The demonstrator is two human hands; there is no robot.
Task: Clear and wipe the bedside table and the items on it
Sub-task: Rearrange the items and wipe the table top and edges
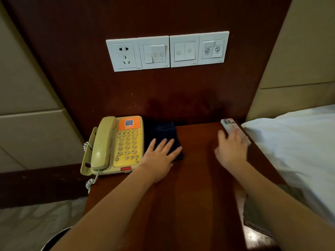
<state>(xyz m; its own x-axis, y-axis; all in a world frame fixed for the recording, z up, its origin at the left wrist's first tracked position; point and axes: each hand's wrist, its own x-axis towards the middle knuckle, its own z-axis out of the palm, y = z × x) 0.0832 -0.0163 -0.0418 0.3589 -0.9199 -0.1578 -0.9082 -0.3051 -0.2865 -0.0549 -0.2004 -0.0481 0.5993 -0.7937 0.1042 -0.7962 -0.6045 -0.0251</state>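
The dark wooden bedside table (pixel 190 178) carries a beige corded telephone (pixel 114 145) at its left, a dark blue folder (pixel 161 132) beside the phone, and a white remote control (pixel 228 123) near the right edge. My left hand (pixel 160 156) lies flat with straight fingers on the near part of the folder. My right hand (pixel 233 149) lies over the near end of the remote, fingers spread; whether it grips the remote is unclear.
A white panel of a socket and switches (pixel 167 51) is set in the wooden wall behind the table. A bed with a white pillow (pixel 293 149) adjoins the table on the right. Padded beige panels flank both sides. A dark round bin rim (pixel 56 240) shows bottom left.
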